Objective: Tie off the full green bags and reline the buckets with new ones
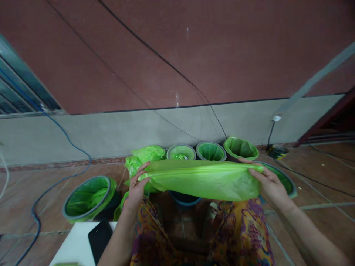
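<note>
A green plastic bag (202, 181) is stretched wide between both my hands, just above my lap. My left hand (137, 188) pinches its left edge. My right hand (267, 183) grips its right edge. Under the bag a blue-rimmed bin (184, 199) stands on the floor, mostly hidden. My patterned clothing (241, 232) fills the bottom of the view.
Several bins lined with green bags stand about: one at left (87, 197), three by the wall (210, 150), one at right (285, 181). A heap of green bags (144, 155) lies by the wall. A black phone (100, 240) rests on a white surface (72, 245). Cables cross the tiled floor.
</note>
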Demonstrator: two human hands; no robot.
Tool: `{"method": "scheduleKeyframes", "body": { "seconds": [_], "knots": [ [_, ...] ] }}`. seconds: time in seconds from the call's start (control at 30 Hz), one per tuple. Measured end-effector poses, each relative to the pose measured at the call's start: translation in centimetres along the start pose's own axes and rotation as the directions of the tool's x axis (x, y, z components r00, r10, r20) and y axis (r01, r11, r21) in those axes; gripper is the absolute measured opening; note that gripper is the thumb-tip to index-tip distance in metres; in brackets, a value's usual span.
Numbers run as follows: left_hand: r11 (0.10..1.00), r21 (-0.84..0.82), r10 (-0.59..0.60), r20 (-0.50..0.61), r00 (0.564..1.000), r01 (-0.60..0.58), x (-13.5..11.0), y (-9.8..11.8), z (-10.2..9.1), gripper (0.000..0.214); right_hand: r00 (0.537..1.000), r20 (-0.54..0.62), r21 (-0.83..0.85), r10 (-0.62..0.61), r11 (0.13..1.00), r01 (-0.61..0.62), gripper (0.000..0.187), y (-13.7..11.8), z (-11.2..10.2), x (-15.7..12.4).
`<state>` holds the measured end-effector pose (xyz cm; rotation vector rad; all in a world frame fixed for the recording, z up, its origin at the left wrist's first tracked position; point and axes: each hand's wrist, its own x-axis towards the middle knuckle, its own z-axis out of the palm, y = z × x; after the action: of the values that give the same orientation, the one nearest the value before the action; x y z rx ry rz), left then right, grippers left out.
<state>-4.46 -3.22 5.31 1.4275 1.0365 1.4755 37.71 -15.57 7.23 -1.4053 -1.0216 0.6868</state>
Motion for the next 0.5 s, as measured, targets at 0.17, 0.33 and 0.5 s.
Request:
{"method": "scheduleKeyframes", "body": {
  "seconds": [0.17, 0.33, 0.5],
  "knots": [
    [0.967, -0.117, -0.243, -0.143, 0.960, 0.227, -0.7, 1.6, 1.4, 0.033, 0.966, -0.221, -0.176, -0.131, 0.980, 0.093, 0.033, -0.2, 1.6, 0.5],
    [0.959, 0.060, -0.257, -0.229, 0.939, 0.277, -0.5, 3.4, 2.4, 0.036, 0.890, -0.242, -0.626, -0.387, 0.763, 0.161, 0.034, 0.2, 2.3, 1.2],
    [0.843, -0.082, -0.533, 0.010, 0.846, 0.532, -1.7, 3.9, 2.5, 0.033, 0.902, -0.166, -0.690, -0.398, 0.700, 0.182, 0.037, 1.4, 2.5, 1.5]
  ]
}}
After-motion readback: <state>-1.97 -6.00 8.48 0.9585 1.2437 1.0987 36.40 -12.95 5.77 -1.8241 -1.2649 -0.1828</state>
